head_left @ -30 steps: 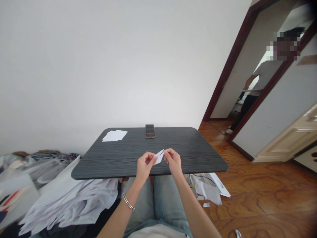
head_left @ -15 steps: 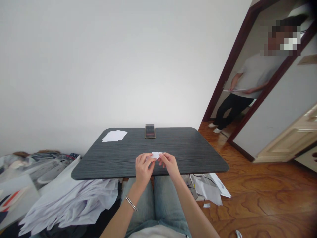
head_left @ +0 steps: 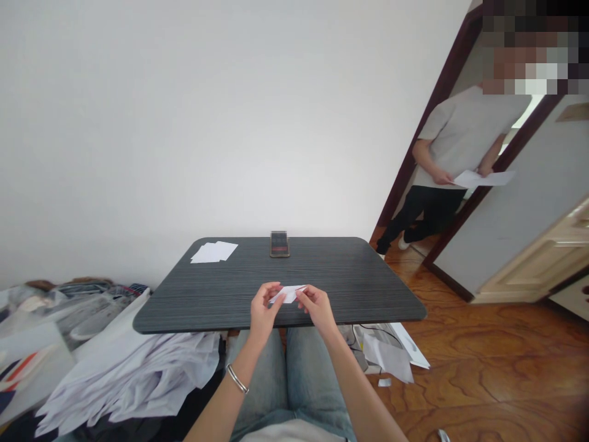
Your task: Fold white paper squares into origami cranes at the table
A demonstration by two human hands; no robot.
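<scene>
Folded white paper [head_left: 288, 294] is pinched between two bare hands, out over the near part of the dark wood-grain table [head_left: 350, 288]. From where I stand, the person's left hand [head_left: 263, 310] is turned palm inward, its fingers curled over the paper's left end, and that grip looks clamped. The right hand [head_left: 316, 306] comes in from the other side with its fingertips closed on the right end, so the two grips sit close together with only the paper between them. Both forearms angle up from the lap, above light blue jeans [head_left: 255, 368], and a silver bangle [head_left: 237, 379] circles the left wrist. Well apart from the hands, a small stack of white sheets [head_left: 214, 252] and a phone [head_left: 278, 244] lie near the table's far edge. A heap of white paper [head_left: 133, 380] rises beside the left leg, and loose sheets [head_left: 386, 356] lie on the wooden floor [head_left: 483, 368] past the right knee. In the doorway at right, a co-worker [head_left: 460, 135] in a grey T-shirt holds a sheet of paper [head_left: 483, 178] in both hands, well away from the table
</scene>
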